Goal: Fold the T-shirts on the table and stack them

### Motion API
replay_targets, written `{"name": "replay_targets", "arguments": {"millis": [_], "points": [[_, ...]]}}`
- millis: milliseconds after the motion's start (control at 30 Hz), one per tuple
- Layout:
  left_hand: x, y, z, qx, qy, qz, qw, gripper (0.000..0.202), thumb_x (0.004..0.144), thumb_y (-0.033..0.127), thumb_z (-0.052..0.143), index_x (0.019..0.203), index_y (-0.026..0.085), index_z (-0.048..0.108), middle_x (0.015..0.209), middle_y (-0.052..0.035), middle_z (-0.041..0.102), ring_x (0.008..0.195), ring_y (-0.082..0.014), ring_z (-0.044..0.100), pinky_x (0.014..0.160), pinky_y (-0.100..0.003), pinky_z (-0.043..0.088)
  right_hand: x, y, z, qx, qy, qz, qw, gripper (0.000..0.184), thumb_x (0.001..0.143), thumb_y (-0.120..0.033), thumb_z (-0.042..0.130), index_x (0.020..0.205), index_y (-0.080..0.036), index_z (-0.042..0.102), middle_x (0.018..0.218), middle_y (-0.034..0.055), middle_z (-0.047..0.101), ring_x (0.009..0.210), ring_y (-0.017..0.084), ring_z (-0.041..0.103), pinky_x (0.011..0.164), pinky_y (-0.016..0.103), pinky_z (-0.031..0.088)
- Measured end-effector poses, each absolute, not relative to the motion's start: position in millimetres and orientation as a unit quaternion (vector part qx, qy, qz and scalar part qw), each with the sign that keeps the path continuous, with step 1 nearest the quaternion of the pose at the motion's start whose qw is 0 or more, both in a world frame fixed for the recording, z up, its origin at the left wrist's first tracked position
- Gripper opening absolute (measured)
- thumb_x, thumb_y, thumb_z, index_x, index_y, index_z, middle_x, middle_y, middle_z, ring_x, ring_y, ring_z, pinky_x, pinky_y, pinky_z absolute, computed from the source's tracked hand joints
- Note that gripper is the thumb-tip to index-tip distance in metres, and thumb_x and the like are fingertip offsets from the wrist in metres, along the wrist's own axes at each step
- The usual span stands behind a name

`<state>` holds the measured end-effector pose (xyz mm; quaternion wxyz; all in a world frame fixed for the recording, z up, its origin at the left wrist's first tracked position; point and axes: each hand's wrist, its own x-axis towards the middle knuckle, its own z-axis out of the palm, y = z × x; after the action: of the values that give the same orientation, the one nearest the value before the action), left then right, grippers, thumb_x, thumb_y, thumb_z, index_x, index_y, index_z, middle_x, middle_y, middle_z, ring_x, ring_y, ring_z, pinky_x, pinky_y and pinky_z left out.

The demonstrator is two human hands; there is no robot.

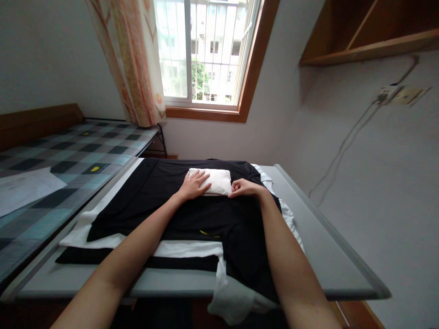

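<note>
Well, left hand [195, 184]: spread on white bundle [219, 182]
Right hand [242, 187]: curled, grip unclear
Black garment [212, 214] beneath: dragging could crease it

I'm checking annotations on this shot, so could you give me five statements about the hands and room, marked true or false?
1. The left hand lies spread on the white bundle. True.
2. The right hand is reaching up to the window. False: it is at the bundle's right end.
3. The bundle rests on a black garment. True.
4. The curtain covers the whole window. False: it hangs toward the left, leaving panes uncovered.
5. White paper lies on the checked mattress. True.
</note>
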<state>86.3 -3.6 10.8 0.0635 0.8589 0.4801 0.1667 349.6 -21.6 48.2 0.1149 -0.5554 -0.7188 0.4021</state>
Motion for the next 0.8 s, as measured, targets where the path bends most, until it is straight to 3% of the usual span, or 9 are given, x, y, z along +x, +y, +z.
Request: {"name": "replay_targets", "arguments": {"millis": [133, 433, 600, 800], "points": [[87, -5, 13, 0.858, 0.483, 0.164, 0.061, 0.054, 0.095, 0.053, 0.039, 0.144, 0.032, 0.044, 0.154, -0.0038, 0.039, 0.145, -0.0261, 0.028, 0.118, -0.052, 0.014, 345, -23, 53, -0.552, -0.731, 0.396, 0.059, 0.040, 0.046, -0.047, 0.081, 0.057, -0.018, 0.056, 0.053, -0.0064, 0.048, 0.056, 0.009, 0.040, 0.053, 0.023, 0.028], [86, -4, 12, 0.859, 0.476, 0.174, 0.065, 0.055, 0.094, 0.052, 0.041, 0.144, 0.029, 0.046, 0.153, -0.0063, 0.040, 0.144, -0.0282, 0.030, 0.117, -0.054, 0.017, 339, -27, 57, -0.553, -0.741, 0.364, 0.107, 0.023, 0.051, -0.026, 0.074, 0.063, -0.018, 0.056, 0.056, -0.0074, 0.049, 0.056, 0.009, 0.043, 0.052, 0.022, 0.029], [86, -4, 12, 0.860, 0.476, 0.170, 0.067, 0.055, 0.094, 0.053, 0.040, 0.144, 0.030, 0.045, 0.154, -0.0052, 0.040, 0.145, -0.0267, 0.029, 0.118, -0.053, 0.015, 338, -28, 58, -0.534, -0.754, 0.369, 0.098, 0.013, 0.056, -0.023, 0.068, 0.066, -0.016, 0.063, 0.056, -0.0067, 0.048, 0.056, 0.009, 0.043, 0.053, 0.022, 0.030], [85, -3, 12, 0.862, 0.475, 0.162, 0.066, 0.057, 0.095, 0.054, 0.038, 0.145, 0.027, 0.043, 0.154, -0.0071, 0.038, 0.145, -0.0266, 0.028, 0.118, -0.052, 0.016, 345, -24, 51, -0.564, -0.742, 0.341, 0.121, 0.008, 0.056, -0.019, 0.065, 0.058, -0.016, 0.058, 0.054, -0.0053, 0.051, 0.054, 0.009, 0.042, 0.051, 0.022, 0.028]]}}
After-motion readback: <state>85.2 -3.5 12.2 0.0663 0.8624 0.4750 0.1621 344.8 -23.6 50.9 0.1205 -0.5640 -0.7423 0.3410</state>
